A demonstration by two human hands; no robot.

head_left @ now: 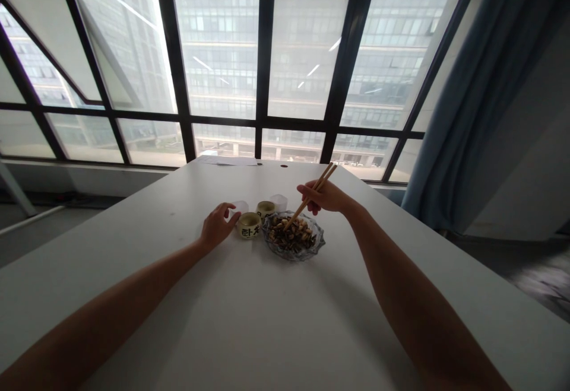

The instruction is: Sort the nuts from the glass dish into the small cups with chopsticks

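In the head view my right hand point(325, 196) grips a pair of wooden chopsticks point(307, 202), tilted so that their tips reach down into a clear glass bowl point(321, 242) with a scalloped rim. Dark seeds mixed with paler pieces like nuts point(291, 234) fill the bowl. To its left is a small yellowish cup point(249, 226) with black characters on its side; a second such cup point(266, 207) stands just behind. My left hand point(219, 223) is beside the front cup, fingers slightly bent and thumb apart, its thumb tip at or close to the cup's rim.
Two translucent plastic containers point(279, 202) stand behind the cups, one partly hidden by my left fingers. White sheets of paper point(227, 160) lie at the far end of the white table point(267, 320). Beyond are large windows, with a blue curtain point(463, 82) at right.
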